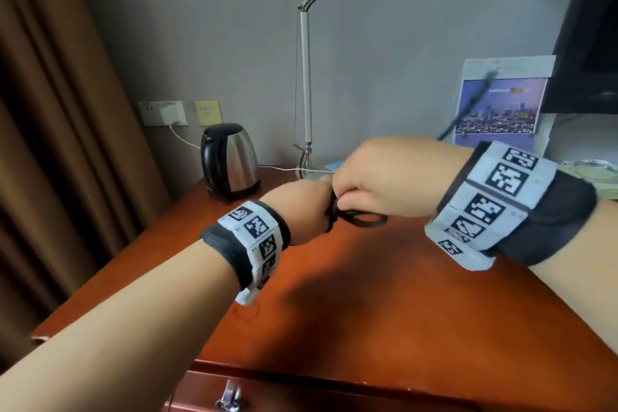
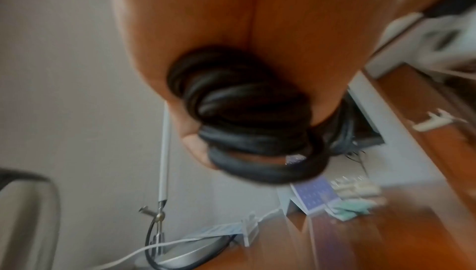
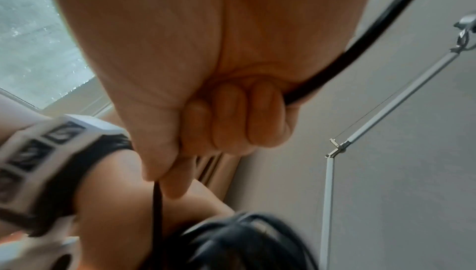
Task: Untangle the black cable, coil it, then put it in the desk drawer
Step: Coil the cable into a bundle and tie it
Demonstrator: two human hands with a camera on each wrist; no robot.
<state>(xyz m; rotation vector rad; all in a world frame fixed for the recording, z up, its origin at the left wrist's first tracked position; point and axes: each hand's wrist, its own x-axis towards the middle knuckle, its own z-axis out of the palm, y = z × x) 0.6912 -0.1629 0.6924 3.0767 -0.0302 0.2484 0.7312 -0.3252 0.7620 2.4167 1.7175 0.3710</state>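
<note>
Both hands meet above the middle of the red-brown desk. My left hand grips a bundle of black cable loops; in the left wrist view the coils of the cable wrap round its fingers. My right hand pinches a strand of the cable between thumb and curled fingers, and the free end swings up behind it in front of the picture stand. The drawer front with its metal handle shows at the bottom edge, closed as far as I can tell.
A steel kettle stands at the back left of the desk. A desk lamp rises behind the hands, with a white charger lead beside its base. A picture stand and a dark screen are at the back right. Curtains hang on the left.
</note>
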